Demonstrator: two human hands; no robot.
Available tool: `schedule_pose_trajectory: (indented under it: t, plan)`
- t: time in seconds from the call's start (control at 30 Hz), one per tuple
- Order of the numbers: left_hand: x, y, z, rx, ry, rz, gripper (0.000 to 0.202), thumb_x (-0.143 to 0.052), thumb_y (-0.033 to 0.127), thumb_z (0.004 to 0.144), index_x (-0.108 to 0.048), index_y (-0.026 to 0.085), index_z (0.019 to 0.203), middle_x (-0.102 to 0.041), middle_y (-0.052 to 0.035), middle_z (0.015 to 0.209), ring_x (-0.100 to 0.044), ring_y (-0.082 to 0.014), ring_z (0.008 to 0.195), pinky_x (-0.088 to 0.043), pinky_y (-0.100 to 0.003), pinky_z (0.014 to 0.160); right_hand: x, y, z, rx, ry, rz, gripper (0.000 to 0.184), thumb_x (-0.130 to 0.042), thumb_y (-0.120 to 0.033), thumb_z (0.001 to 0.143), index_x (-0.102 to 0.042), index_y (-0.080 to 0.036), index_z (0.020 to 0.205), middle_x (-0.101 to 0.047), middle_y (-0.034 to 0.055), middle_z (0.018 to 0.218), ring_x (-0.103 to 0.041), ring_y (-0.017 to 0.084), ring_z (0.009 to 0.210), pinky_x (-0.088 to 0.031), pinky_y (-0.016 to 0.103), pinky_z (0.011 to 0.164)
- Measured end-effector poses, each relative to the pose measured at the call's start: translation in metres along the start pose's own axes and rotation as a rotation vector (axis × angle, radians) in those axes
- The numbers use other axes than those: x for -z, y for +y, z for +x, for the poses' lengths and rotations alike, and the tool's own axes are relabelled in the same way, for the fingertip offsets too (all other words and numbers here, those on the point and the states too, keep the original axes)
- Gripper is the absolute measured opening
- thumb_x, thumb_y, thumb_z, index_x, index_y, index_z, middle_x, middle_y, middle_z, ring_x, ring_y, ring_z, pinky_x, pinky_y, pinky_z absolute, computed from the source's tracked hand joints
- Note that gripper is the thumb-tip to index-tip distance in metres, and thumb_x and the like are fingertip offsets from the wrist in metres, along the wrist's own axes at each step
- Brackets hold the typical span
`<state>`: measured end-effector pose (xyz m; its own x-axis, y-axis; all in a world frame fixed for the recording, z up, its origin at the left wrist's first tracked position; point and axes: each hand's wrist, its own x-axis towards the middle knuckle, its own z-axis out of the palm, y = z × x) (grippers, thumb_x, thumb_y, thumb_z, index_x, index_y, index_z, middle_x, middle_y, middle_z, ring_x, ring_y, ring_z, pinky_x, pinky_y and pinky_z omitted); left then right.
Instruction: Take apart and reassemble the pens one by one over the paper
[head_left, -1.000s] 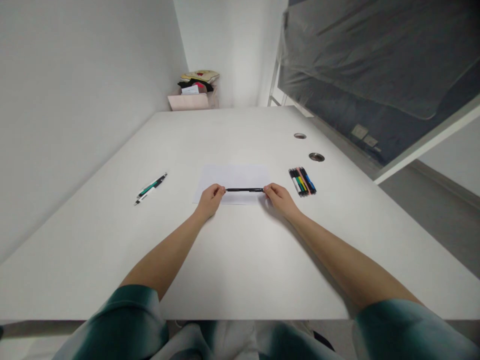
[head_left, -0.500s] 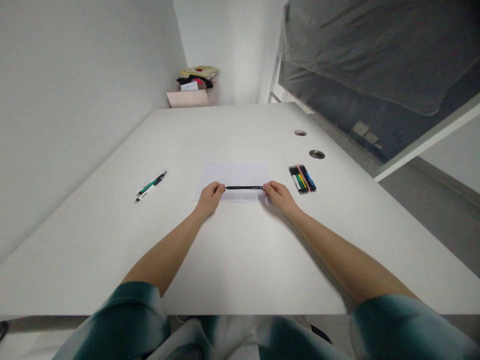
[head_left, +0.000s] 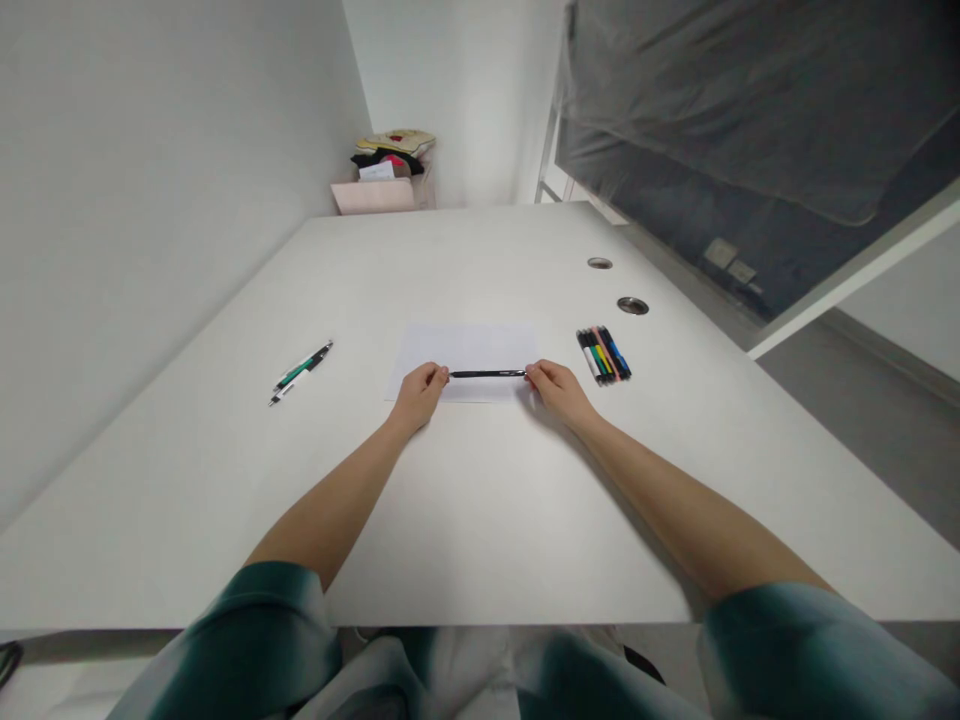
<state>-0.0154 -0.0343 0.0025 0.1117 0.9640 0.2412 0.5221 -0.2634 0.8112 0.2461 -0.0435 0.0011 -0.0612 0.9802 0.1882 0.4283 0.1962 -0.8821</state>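
A slim black pen (head_left: 487, 374) is stretched level between my two hands, above a sheet of white paper (head_left: 472, 343). My left hand (head_left: 420, 396) pinches its left end between thumb and fingers. At the other end, my right hand (head_left: 557, 388) is closed on the tip in the same way. The fingertips hide both ends of the pen. To the right of the paper lies a row of several coloured pens (head_left: 604, 356). Off to the left, a few pens (head_left: 301, 373) with white, black and green parts lie side by side at a slant.
All this lies on a white table (head_left: 480, 520). Two round metal-rimmed holes (head_left: 633, 306) sit near its right side. A pink box (head_left: 375, 197) with piled items stands beyond the far edge. A bed frame with grey cloth (head_left: 750, 110) rises at the right, a wall at the left.
Almost nothing differs. The whole view has shifted very slightly; both hands keep their hold on the pen's ends.
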Motion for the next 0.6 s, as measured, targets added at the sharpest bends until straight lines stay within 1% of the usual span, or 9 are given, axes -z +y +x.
schedule_pose_trajectory:
  t: [0.23, 0.43, 0.6]
  plan:
    - [0.0033, 0.0057, -0.0009, 0.011, -0.009, 0.02, 0.035, -0.043, 0.042, 0.091, -0.054, 0.018, 0.067, -0.05, 0.0014, 0.061, -0.047, -0.0148, 0.064, -0.038, -0.028, 0.063, -0.0005, 0.0021, 0.0016, 0.0, -0.001, -0.007, 0.042, -0.046, -0.056, 0.084, -0.057, -0.02, 0.067, -0.058, 0.0014, 0.063, -0.049, 0.016, 0.062, -0.036, 0.029, 0.061]
    - [0.0033, 0.0064, -0.0008, 0.032, -0.02, 0.035, 0.038, -0.04, 0.047, 0.09, -0.053, 0.019, 0.068, -0.049, 0.0009, 0.061, -0.046, -0.0155, 0.063, -0.036, -0.028, 0.062, -0.0001, 0.0012, 0.0008, 0.009, 0.0, -0.008, 0.043, -0.045, -0.057, 0.085, -0.057, -0.02, 0.067, -0.055, 0.0, 0.06, -0.047, 0.015, 0.059, -0.035, 0.029, 0.059]
    - [0.0028, 0.0063, -0.0014, 0.003, -0.012, 0.026, 0.04, -0.04, 0.051, 0.089, -0.052, 0.019, 0.068, -0.049, 0.001, 0.061, -0.046, -0.0153, 0.063, -0.037, -0.029, 0.062, 0.0001, -0.0009, 0.0003, 0.003, -0.005, -0.017, 0.043, -0.045, -0.058, 0.085, -0.055, -0.02, 0.066, -0.054, 0.0004, 0.06, -0.046, 0.015, 0.059, -0.035, 0.029, 0.059]
